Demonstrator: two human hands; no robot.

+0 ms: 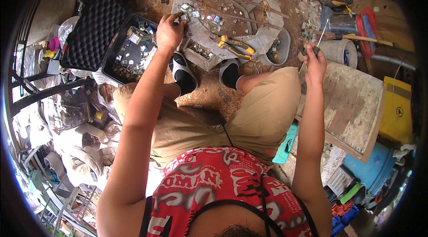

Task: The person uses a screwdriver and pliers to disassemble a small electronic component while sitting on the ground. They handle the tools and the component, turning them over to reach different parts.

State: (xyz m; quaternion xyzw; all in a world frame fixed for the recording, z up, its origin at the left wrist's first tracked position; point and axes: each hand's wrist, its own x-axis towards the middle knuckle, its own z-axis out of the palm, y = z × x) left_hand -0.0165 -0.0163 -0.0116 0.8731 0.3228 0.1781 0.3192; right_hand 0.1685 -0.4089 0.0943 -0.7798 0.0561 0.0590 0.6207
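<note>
My left hand (170, 33) reaches forward over the left edge of a grey ring-shaped stand (268, 3), its fingers curled together. Small electronic pieces (195, 14) lie just beside the fingertips; what the hand pinches, if anything, I cannot make out. Out to the right, my right hand (315, 64) is closed round a screwdriver (323, 33), its thin metal shaft pointing up and away. A pair of yellow-and-black pliers (235, 46) rests on the near right part of the stand. Scattered chips and bits lie within the ring.
An open black case (108, 68) with a foam-lined lid (94, 32) holds small boards at the left. Right of the stand are a grey tub (282, 46), a white bucket (343, 52) and a wooden board (345, 103). A teal object (285, 145) lies beside my right thigh.
</note>
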